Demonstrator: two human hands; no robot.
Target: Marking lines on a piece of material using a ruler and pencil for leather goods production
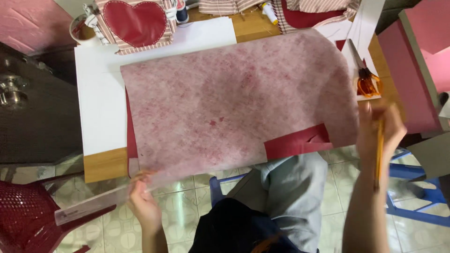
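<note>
The sheet (pixel 234 103) of thin pinkish interfacing lies spread over red fabric (pixel 297 140) on the surface (pixel 105 164), and looks light, limp and easily creased, so it is best taken by its near edge or a corner. The left hand (pixel 143 204) has its fingers closed on a clear ruler (pixel 91 206) at that near edge, seemingly touching the sheet. The right hand (pixel 379 126) grips a yellow pencil (pixel 378 154) just off the right edge, near orange-handled scissors (pixel 368 82).
</note>
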